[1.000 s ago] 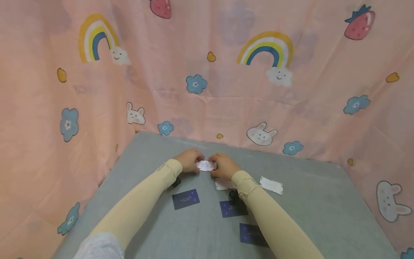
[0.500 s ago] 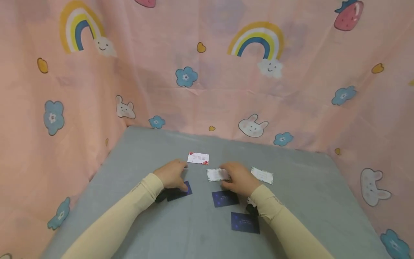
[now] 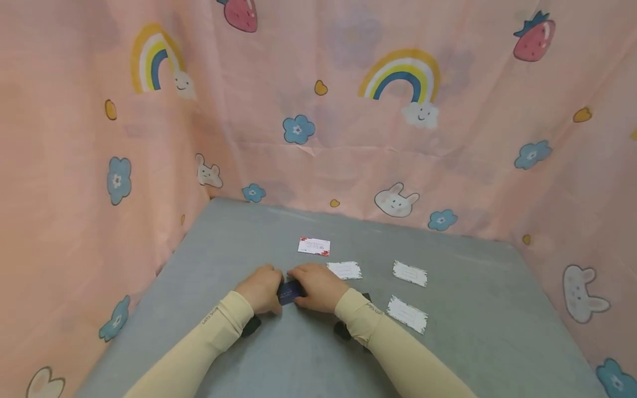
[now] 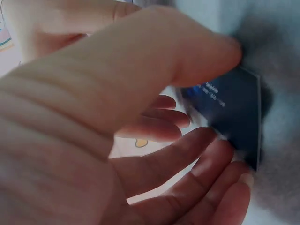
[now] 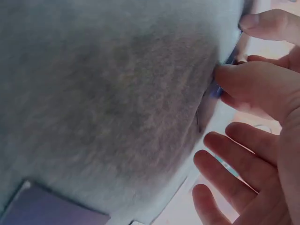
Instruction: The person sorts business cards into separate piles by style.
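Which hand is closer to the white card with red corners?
Right. The right hand is just this side of the red-cornered card; the left hand is farther, toward its near left.

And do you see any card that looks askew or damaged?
No damage shows on the held blue card. The nearest white card lies askew, its right end slanting toward the camera, unlike the straighter red-cornered card.

From the head, looks forward and down across the table (image 3: 293, 354) to the curtain (image 3: 338, 155). From left wrist, peers closely past the left hand (image 4: 122, 93) at a dark card (image 4: 236, 112) — shared with the head view. From right wrist, faces the table — near.
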### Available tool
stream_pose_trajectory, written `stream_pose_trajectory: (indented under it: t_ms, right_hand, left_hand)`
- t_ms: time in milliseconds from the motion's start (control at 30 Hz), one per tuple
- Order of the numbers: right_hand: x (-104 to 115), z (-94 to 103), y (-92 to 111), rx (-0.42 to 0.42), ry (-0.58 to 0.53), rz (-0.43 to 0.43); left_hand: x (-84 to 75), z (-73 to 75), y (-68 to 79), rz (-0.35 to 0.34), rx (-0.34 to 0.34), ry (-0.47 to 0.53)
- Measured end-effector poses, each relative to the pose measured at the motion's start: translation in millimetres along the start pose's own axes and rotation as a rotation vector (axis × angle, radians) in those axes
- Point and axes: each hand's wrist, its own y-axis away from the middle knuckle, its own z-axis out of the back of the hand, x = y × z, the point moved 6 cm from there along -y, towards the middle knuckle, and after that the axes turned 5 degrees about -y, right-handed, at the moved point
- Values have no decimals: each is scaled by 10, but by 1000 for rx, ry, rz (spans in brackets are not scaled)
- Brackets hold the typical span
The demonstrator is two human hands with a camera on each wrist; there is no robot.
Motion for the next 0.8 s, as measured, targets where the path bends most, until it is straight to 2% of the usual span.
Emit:
stream_pose_trajectory:
  t_ms: [200, 300, 367, 600, 800]
  right_hand:
    - [-58, -52, 10, 30, -43, -29]
    - [-99, -27, 56, 27, -57, -17]
    - [-199, 25, 142, 10, -55, -29]
    - [-751, 252, 468, -75, -105, -148]
    - [-1367, 403, 702, -119, -214, -345]
  left_hand:
    - [-6, -41, -30, -19, 6, 18]
    - [-27, -5, -61, -34, 12, 49]
    - [-109, 32, -139, -48, 19, 68]
    - [-509, 96, -592, -173, 19, 84]
    - [-910, 26, -1153, -273, -48, 30]
